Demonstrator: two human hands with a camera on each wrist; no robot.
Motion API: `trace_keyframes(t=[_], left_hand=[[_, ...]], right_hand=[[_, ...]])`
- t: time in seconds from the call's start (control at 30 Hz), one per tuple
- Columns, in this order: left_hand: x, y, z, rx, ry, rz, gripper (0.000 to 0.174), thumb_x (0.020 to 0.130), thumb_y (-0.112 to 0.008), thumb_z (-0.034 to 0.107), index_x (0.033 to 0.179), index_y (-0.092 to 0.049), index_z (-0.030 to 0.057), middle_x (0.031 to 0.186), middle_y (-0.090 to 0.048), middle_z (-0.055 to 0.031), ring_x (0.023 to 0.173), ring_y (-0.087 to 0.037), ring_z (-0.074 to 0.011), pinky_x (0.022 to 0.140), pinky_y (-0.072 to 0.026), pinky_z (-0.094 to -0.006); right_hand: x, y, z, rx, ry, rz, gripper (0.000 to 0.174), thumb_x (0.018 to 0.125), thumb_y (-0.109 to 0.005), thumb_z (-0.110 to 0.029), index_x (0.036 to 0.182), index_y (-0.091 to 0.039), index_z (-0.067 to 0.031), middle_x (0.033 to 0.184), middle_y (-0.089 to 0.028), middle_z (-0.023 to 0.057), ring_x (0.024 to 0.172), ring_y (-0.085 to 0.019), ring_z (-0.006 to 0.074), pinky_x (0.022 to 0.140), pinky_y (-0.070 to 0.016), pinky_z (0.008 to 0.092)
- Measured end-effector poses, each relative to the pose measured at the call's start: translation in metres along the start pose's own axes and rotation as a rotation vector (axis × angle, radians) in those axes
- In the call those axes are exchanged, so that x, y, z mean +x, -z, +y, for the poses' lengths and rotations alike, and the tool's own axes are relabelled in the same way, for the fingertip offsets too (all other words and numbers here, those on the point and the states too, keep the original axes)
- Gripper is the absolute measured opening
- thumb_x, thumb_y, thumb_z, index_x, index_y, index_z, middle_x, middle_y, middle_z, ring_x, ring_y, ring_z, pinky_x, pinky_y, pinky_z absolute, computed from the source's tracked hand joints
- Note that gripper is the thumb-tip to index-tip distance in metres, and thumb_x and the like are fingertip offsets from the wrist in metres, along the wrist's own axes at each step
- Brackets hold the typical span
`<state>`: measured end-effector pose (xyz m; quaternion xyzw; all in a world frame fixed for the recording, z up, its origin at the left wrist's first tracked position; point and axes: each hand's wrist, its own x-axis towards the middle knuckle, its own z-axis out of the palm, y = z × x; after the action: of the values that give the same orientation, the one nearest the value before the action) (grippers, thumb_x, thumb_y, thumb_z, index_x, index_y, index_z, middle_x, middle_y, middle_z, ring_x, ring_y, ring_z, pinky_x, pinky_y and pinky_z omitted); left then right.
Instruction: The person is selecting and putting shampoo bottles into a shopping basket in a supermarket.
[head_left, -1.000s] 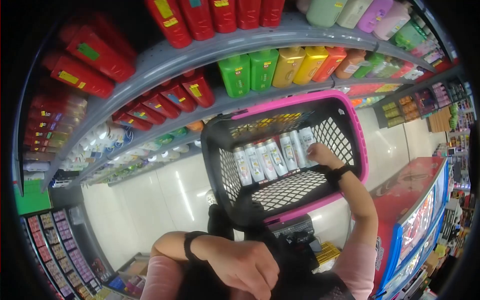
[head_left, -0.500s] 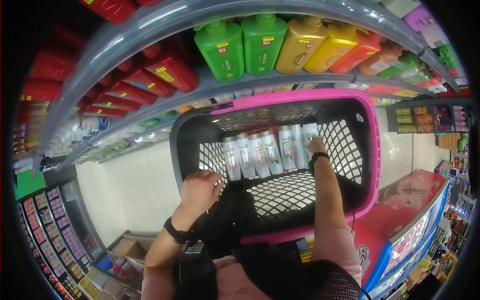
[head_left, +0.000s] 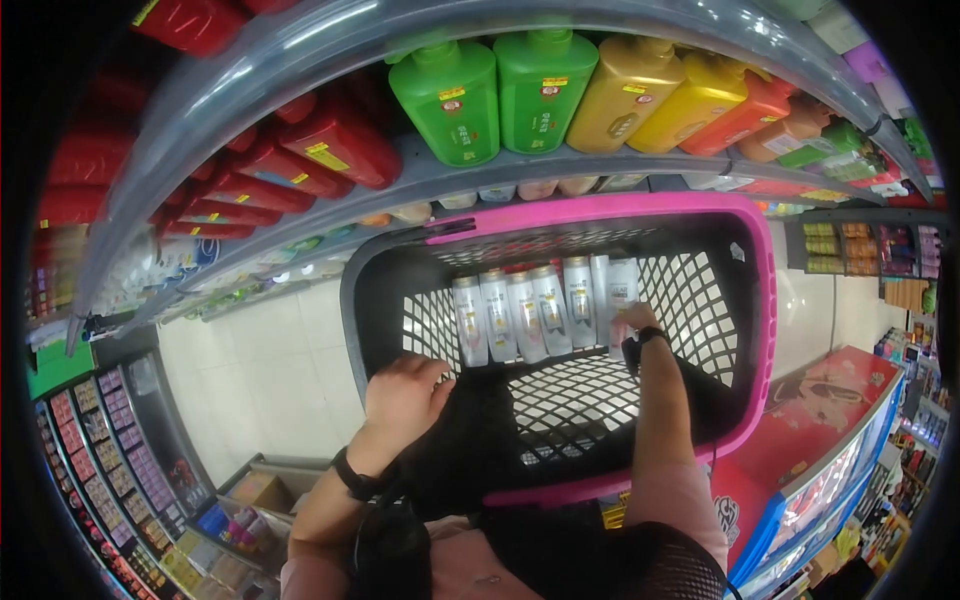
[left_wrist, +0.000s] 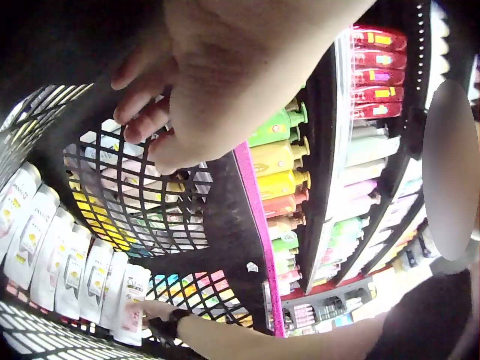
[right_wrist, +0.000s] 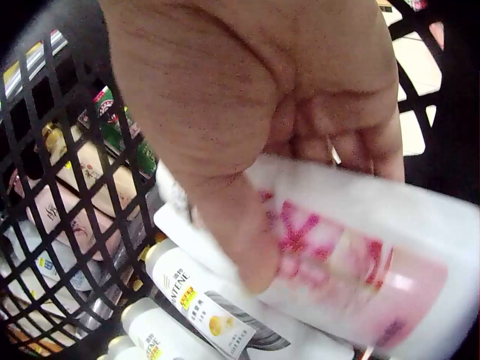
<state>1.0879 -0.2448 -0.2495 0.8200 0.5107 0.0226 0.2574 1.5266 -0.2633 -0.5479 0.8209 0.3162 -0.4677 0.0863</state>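
A black mesh shopping basket with a pink rim [head_left: 600,212] holds a row of white shampoo bottles [head_left: 498,315], lying side by side. At the row's right end my right hand [head_left: 640,318] grips a white bottle with a pink floral label [right_wrist: 360,247]. In the right wrist view the thumb lies across its front, and the other fingers go behind it, partly hidden. My left hand [head_left: 402,400] hovers at the basket's left side, fingers loosely bent, holding nothing. Seen from the left wrist, its fingers [left_wrist: 146,120] hang over the mesh.
Shelves curve around the far side, with green pump bottles [head_left: 445,105], a gold bottle [head_left: 625,95] and red bottles [head_left: 340,140] close behind the basket. A red-topped freezer [head_left: 820,400] stands at the right. Cardboard boxes [head_left: 260,490] sit at the lower left.
My left hand has gone from in front of my body to the basket's left side. The basket fills more of the view. My right hand stays at the row's right end, slightly nearer me than half a second ago.
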Motion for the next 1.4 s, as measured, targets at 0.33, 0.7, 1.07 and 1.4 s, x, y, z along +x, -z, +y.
trace_keyframes(t=[0.33,0.7,1.07,1.4], left_hand=[[-0.008,0.002,0.008,-0.572,0.111,-0.051,0.052,0.076,-0.075,0.021,0.118,-0.054,-0.0004,0.105,-0.064,-0.0180,0.094,-0.064,-0.0303,0.078,-0.0525,-0.0369],[-0.013,0.001,0.020,-0.883,0.285,0.105,0.052,0.065,-0.083,0.003,0.110,-0.056,-0.0017,0.103,-0.065,-0.0108,0.093,-0.064,-0.0181,0.081,-0.0519,-0.0317],[-0.035,0.024,0.008,-1.081,0.183,0.143,0.071,0.061,-0.082,-0.003,0.115,-0.037,0.0030,0.108,-0.060,-0.0170,0.107,-0.059,-0.0280,0.089,-0.0503,-0.0428],[-0.029,0.010,0.003,-1.013,0.209,0.172,0.073,0.060,-0.084,0.001,0.115,-0.036,0.0033,0.108,-0.059,-0.0183,0.106,-0.059,-0.0283,0.087,-0.0509,-0.0430]], right_hand=[[-0.155,-0.006,-0.140,0.383,0.795,-1.054,0.055,0.062,-0.082,-0.016,0.111,-0.060,-0.0017,0.103,-0.066,0.0092,0.095,-0.064,0.0188,0.086,-0.0506,0.0333],[-0.223,-0.029,-0.182,0.076,1.488,-0.541,0.058,0.069,-0.077,-0.032,0.115,-0.058,-0.0017,0.107,-0.060,0.0181,0.098,-0.059,0.0354,0.086,-0.0471,0.0403],[0.043,-0.018,-0.015,-0.200,0.276,0.031,0.058,0.073,-0.072,-0.040,0.107,-0.060,0.0047,0.107,-0.062,0.0239,0.105,-0.059,0.0351,0.090,-0.0473,0.0410],[0.043,-0.030,-0.042,-0.288,0.303,0.111,0.059,0.062,-0.080,-0.038,0.101,-0.063,0.0030,0.098,-0.066,0.0221,0.095,-0.064,0.0338,0.083,-0.0512,0.0409]])
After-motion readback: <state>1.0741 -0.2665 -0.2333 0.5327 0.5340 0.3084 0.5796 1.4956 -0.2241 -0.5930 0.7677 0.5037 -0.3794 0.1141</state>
